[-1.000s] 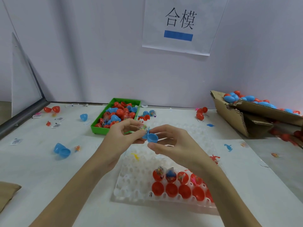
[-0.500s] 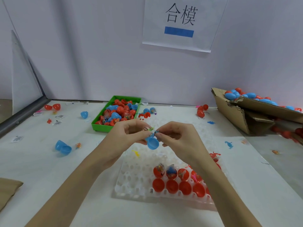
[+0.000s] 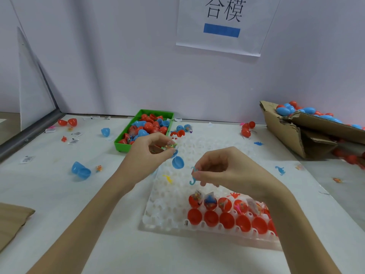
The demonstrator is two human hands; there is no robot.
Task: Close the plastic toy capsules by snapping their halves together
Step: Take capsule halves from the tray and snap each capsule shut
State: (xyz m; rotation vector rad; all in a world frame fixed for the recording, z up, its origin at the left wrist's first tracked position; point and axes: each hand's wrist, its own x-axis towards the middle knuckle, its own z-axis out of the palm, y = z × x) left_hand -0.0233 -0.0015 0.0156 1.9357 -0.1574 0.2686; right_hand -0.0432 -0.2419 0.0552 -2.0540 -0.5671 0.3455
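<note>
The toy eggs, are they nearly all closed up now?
Not nearly. Done: closed eggs fill the cardboard box. In hand: the left hand holds an open blue capsule and a small wrapped packet, and the right hand pinches a tiny blue toy. Left: two rows of open red halves wait in the clear tray, and the green bin holds many loose pieces.

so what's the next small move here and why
Probably drop the blue toy pinched in the right hand into the open blue capsule hanging from the left hand. The toy is out and the halves are apart, so it likely goes in before snapping shut.
</note>
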